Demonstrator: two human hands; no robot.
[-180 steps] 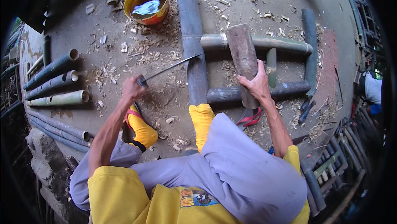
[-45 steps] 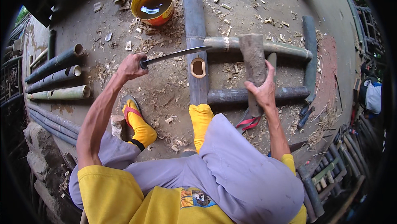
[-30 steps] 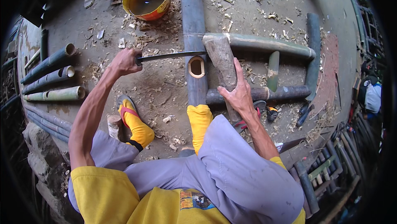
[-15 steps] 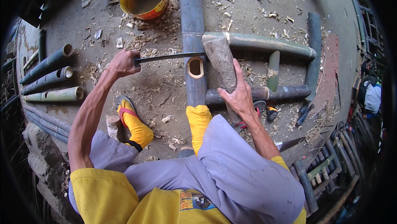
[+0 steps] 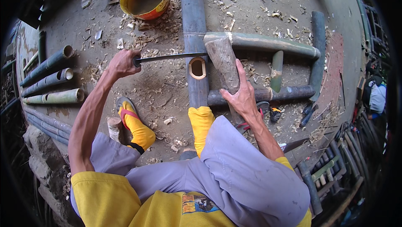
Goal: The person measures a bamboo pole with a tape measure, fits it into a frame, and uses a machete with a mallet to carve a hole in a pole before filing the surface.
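My left hand [image 5: 124, 63] is closed round the dark handle of a long knife [image 5: 167, 57]. The blade points right across a thick grey-green bamboo pole [image 5: 194, 17], just above an oblong hole [image 5: 197, 68] cut in its wall. At its far end the tip meets or overlaps the edge of a wooden mallet [image 5: 223, 59]. My right hand [image 5: 243, 97] grips the mallet near its lower end, thumb on one side and index finger stretched along the other. Below the hand runs its narrower handle. Whether blade and pole touch, I cannot tell.
Bamboo rails [image 5: 264, 44] join the pole into a frame on the right. A yellow-red bucket [image 5: 146, 1] of murky liquid stands at the back. Cut bamboo tubes [image 5: 54, 97] lie at the left, and a short log [image 5: 116, 128] near my left foot. Shavings litter the ground.
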